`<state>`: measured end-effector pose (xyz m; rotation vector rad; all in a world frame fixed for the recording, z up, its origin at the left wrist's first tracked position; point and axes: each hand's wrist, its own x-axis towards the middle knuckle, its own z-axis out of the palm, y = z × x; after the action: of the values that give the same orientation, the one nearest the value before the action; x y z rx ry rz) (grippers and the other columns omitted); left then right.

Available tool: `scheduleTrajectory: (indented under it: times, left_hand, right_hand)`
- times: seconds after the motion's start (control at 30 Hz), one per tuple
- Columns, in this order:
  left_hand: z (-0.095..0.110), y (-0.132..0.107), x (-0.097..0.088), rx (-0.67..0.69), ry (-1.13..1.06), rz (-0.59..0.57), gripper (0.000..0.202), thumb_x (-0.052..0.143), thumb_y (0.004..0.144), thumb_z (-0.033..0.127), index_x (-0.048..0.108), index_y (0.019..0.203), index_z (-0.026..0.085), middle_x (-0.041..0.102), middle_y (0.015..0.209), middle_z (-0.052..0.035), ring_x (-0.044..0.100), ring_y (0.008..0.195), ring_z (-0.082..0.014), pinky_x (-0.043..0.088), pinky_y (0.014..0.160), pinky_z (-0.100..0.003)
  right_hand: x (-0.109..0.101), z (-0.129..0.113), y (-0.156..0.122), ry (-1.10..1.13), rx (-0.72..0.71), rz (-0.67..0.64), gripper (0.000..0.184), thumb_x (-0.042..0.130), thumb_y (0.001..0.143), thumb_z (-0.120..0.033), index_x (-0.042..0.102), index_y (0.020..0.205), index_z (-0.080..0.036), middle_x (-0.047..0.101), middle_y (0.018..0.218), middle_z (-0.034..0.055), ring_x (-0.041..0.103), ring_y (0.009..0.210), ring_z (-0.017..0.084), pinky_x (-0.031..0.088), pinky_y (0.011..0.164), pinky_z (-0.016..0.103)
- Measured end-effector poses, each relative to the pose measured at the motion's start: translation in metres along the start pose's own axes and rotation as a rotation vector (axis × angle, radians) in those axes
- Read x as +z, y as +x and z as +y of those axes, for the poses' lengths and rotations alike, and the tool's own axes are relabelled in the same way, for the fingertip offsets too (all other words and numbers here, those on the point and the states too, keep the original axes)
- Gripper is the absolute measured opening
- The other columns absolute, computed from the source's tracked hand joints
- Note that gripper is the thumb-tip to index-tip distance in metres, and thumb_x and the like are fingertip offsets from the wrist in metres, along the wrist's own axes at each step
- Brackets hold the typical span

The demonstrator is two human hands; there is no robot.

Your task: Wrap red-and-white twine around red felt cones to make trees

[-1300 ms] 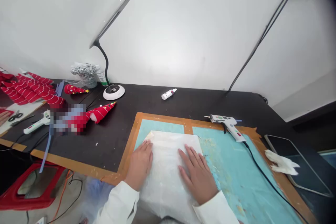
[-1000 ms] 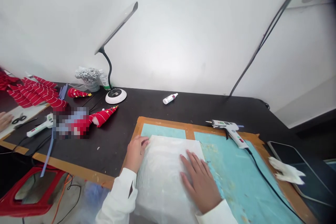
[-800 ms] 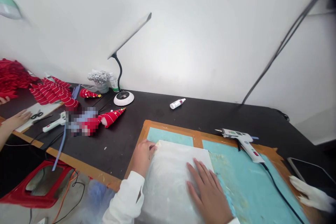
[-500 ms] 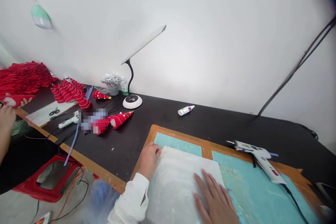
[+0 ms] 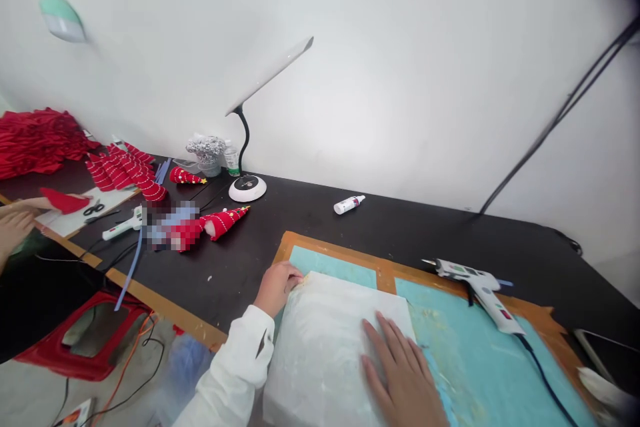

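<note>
"What's carrying everything here?"

"A black table (image 5: 425,227) is, and a teal cutting mat (image 5: 475,367) edged in orange tape is lying toward its front right."

"Where's the sheet?"

"A white translucent sheet (image 5: 330,353) is lying across the mat's left part, running out of view at the bottom."

"And the hands?"

"The right hand (image 5: 400,373) is pressing flat near the sheet's right edge, fingers spread, gripping nothing. The left hand (image 5: 276,288) is curling slightly at the sheet's far left corner; I can't tell whether it's pinching it."

"What's close by?"

"A white glue gun (image 5: 475,290) is lying on the mat's far edge, and a small spray bottle (image 5: 349,204) is lying behind it on the table. At the table's left end, a co-worker's hand (image 5: 15,227) is reaching toward a red felt piece (image 5: 64,200)."
</note>
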<state>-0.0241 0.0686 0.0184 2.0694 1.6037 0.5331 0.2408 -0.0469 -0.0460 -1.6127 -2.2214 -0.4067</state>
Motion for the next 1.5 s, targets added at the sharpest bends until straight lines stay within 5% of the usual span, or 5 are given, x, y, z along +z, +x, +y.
scheduleTrajectory:
  times: [0.47, 0.8, 1.17, 1.5]
  left_hand:
    - [0.01, 0.007, 0.005, 0.05, 0.346, -0.073, 0.018, 0.042, 0.083, 0.008, 0.057, 0.088, 0.016, 0.057, 0.094, -0.006, 0.056, 0.079, -0.0169, 0.035, 0.064, -0.027]
    - [0.016, 0.029, -0.014, 0.221, 0.407, -0.196, 0.012, 0.053, 0.068, 0.006, 0.056, 0.074, 0.017, 0.061, 0.082, -0.0046, 0.058, 0.071, -0.0188, 0.03, 0.057, -0.029]
    - [0.006, 0.032, -0.017, 0.257, 0.349, -0.223, 0.01, 0.052, 0.073, 0.013, 0.059, 0.075, 0.019, 0.064, 0.083, -0.0034, 0.059, 0.072, -0.0181, 0.034, 0.057, -0.027]
    - [0.002, 0.004, -0.015, 0.19, 0.244, -0.089, 0.029, 0.035, 0.093, 0.021, 0.063, 0.087, 0.021, 0.064, 0.088, -0.002, 0.06, 0.085, -0.0156, 0.038, 0.068, -0.026]
  right_hand:
    - [-0.007, 0.0, 0.004, -0.057, -0.018, 0.032, 0.046, 0.038, 0.091, -0.044, 0.056, 0.129, -0.025, 0.036, 0.146, 0.0022, 0.042, 0.127, 0.024, 0.036, 0.098, 0.043]
    - [-0.011, -0.001, 0.006, -0.088, -0.066, 0.075, 0.045, 0.04, 0.091, -0.041, 0.055, 0.129, -0.023, 0.04, 0.143, 0.0048, 0.045, 0.124, 0.024, 0.039, 0.094, 0.042]
    - [-0.007, -0.001, 0.003, -0.07, -0.041, 0.031, 0.046, 0.038, 0.092, -0.044, 0.053, 0.131, -0.026, 0.034, 0.147, 0.0021, 0.043, 0.127, 0.026, 0.039, 0.096, 0.044]
    - [-0.002, -0.002, -0.003, -0.006, 0.015, -0.045, 0.048, 0.034, 0.094, -0.045, 0.049, 0.135, -0.026, 0.029, 0.15, 0.0012, 0.036, 0.133, 0.026, 0.035, 0.101, 0.046]
